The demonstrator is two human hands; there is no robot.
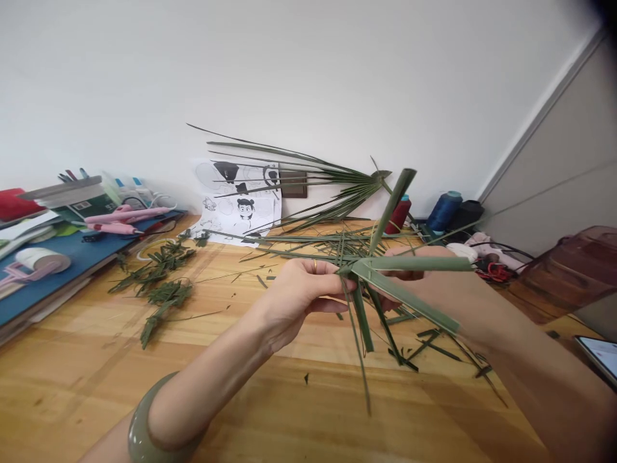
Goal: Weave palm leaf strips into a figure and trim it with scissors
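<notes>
My left hand (pixel 311 286) pinches a knot of interlaced green palm leaf strips (pixel 409 264) between thumb and fingers, above the table. From the knot, broad folded strips stick out upward, to the right and down toward me, while thinner ends hang below. Behind these strips is my right hand (pixel 424 283), its curled fingers closed on the same piece; the strips hide part of its grip. Loose palm leaf strips (pixel 318 239) and cut scraps lie on the table under and beyond both hands. A fan-shaped palm leaf (pixel 347 180) leans against the wall.
Small woven leaf pieces (pixel 166 292) lie on the wooden table (pixel 270 411) at left. Beyond them are a blue mat (pixel 91 257), pink glue guns (pixel 125 218) and a pen tub (pixel 80 199). Thread spools (pixel 444 211), a brownish clear container (pixel 569 273) and a phone (pixel 600 357) stand or lie right.
</notes>
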